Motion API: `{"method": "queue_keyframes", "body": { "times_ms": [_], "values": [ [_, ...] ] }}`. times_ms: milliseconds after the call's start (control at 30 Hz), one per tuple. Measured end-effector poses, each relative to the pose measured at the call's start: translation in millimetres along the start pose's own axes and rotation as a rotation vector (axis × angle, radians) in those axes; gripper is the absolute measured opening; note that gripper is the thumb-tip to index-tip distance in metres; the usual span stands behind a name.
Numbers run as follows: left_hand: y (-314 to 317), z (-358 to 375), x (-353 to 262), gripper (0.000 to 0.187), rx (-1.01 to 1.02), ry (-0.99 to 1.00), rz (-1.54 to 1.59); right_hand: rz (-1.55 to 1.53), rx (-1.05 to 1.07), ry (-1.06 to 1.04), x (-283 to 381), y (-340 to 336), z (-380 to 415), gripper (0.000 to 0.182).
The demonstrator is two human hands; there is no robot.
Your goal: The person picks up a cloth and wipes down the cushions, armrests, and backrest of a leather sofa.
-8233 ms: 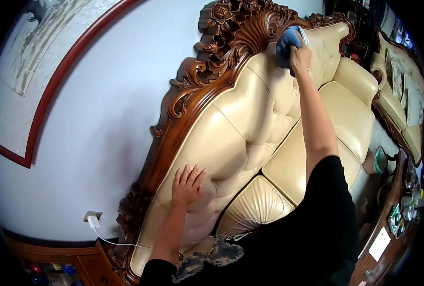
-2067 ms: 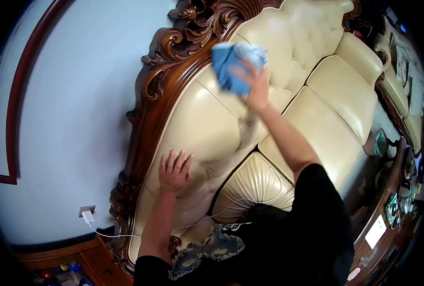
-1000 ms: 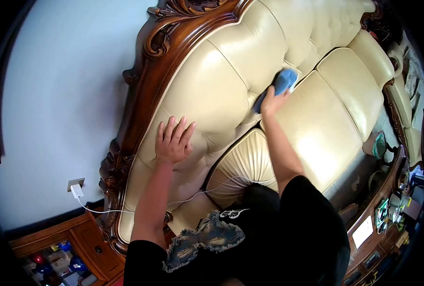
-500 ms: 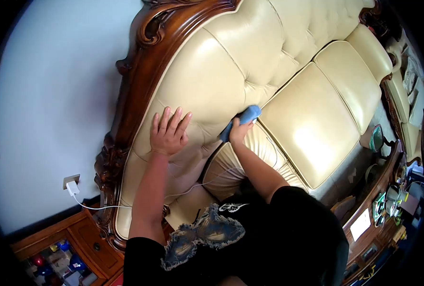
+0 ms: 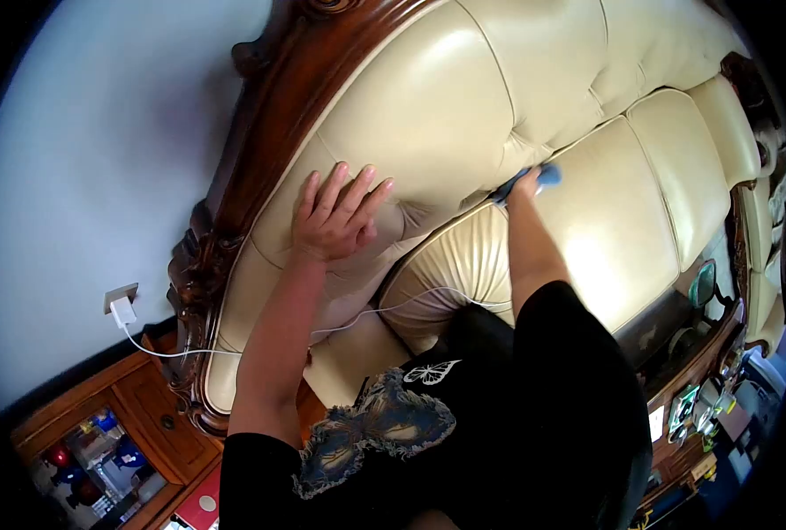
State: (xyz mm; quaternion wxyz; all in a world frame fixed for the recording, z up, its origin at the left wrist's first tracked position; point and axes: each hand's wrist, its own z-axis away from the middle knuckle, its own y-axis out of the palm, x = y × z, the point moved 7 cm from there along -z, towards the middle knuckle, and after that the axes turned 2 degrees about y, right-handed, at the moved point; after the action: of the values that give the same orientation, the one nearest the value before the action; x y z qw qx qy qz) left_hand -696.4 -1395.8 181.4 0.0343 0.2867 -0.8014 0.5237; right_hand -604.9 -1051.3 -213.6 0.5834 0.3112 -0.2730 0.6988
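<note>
A cream leather sofa (image 5: 410, 97) with a carved dark wood frame (image 5: 273, 132) fills the middle of the view. My left hand (image 5: 335, 216) lies flat on its tufted backrest, fingers spread. In my right hand (image 5: 524, 185) is a bunched blue cloth (image 5: 547, 175), pressed where the backrest meets the seat cushion (image 5: 596, 221). Part of the cloth is hidden by the fingers. A rounded, pleated cushion (image 5: 450, 256) sits just below my right forearm.
A white charger (image 5: 122, 311) is plugged into the wall at left, its cable (image 5: 384, 309) running across the sofa. A wooden cabinet (image 5: 159, 415) stands at lower left. At right, a wooden table (image 5: 689, 375) carries many small items.
My right hand has moved the blue cloth to the right and farther away along the seam. My left hand remains flat on the backrest, and the camera view has shifted.
</note>
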Motion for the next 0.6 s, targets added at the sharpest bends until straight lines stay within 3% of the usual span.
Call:
{"method": "queue_keyframes", "body": {
  "times_ms": [33, 67, 100, 133, 233, 367, 433, 467, 533, 567, 600],
  "values": [
    [0.3, 0.4, 0.4, 0.047, -0.005, 0.006, -0.002, -0.206, 0.015, 0.161, -42.8, 8.0, 19.9, 0.072],
    [0.5, 1.3, 0.3, 0.047, -0.007, 0.01, -0.005, -0.033, -0.073, 0.204, -103.4, 6.2, 12.1, 0.071],
    [-0.6, 0.8, 1.1, 0.047, -0.003, -0.003, -0.012, 0.014, 0.003, 0.219, -98.7, 6.8, 69.0, 0.076],
    [-1.6, -0.5, 1.3, 0.047, 0.012, -0.009, -0.019, -0.139, 0.093, 0.283, -131.2, 10.2, 86.0, 0.08],
    [2.1, 1.1, 0.2, 0.048, -0.002, -0.019, -0.028, -0.468, 0.402, 0.71, -218.3, 43.1, 159.7, 0.072],
    [-1.5, 1.4, 1.8, 0.048, -0.008, -0.013, -0.029, -0.306, 0.483, 0.835, -182.4, 52.4, 229.6, 0.054],
    [-0.7, 2.9, 1.8, 0.048, -0.013, -0.024, -0.028, -0.29, 0.726, 1.125, -145.7, 50.6, 276.3, 0.042],
    [-0.1, 1.7, 1.2, 0.047, -0.018, -0.03, -0.026, -0.285, 0.729, 1.113, -134.5, 43.9, 274.2, 0.042],
    [-3.4, -0.1, -1.0, 0.047, -0.015, -0.026, -0.011, -0.269, 1.56, 0.938, -82.9, 48.9, 300.4, 0.032],
    [-5.3, -1.6, 1.3, 0.046, -0.003, -0.009, 0.002, -0.262, 1.578, 0.93, -61.2, 46.7, 299.1, 0.032],
    [-8.7, -1.6, 1.7, 0.046, -0.012, -0.01, -0.014, 0.117, 1.729, 0.276, -12.9, 45.5, 303.4, 0.03]
  ]
}}
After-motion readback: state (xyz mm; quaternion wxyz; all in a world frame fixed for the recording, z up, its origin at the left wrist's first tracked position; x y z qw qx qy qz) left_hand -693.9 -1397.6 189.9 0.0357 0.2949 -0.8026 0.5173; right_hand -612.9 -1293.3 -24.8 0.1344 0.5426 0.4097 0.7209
